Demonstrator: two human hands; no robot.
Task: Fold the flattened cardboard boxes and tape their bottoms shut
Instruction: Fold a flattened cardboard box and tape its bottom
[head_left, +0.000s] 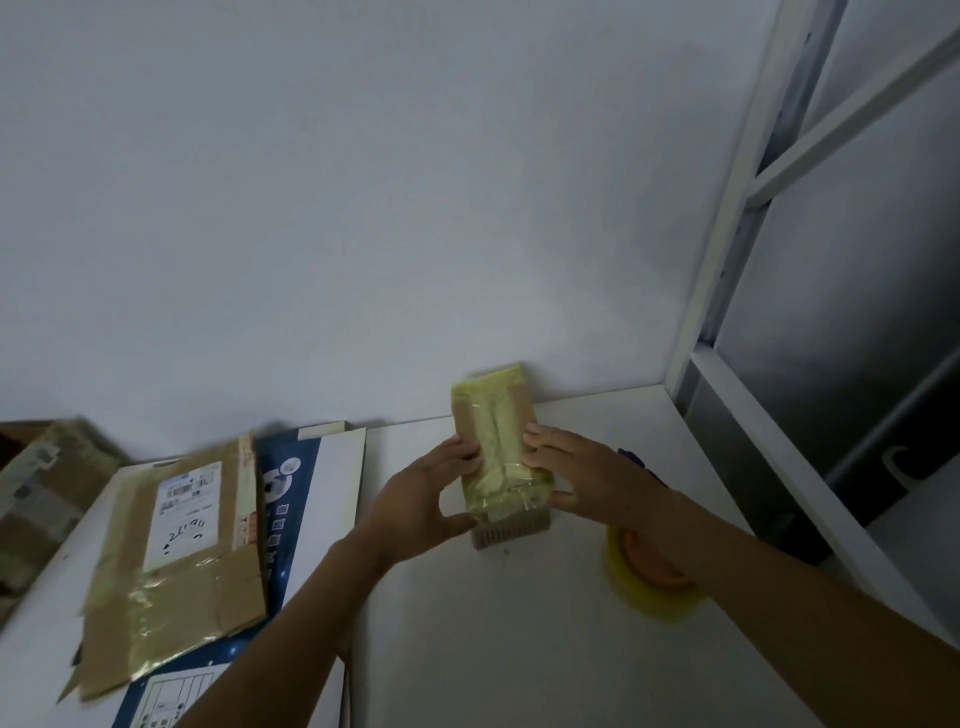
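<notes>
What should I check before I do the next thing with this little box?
1. Grip: ok. The left hand and the right hand hold the small box by its sides.
2. Tape along the box's facing side: ok, though wrinkled.
3. Box's hidden side: cannot tell.
4. Tape roll close by: ok, on the table under the right forearm.
5. More boxes waiting: ok. A brown flat box lies on a blue and white flat box at the left.
</notes>
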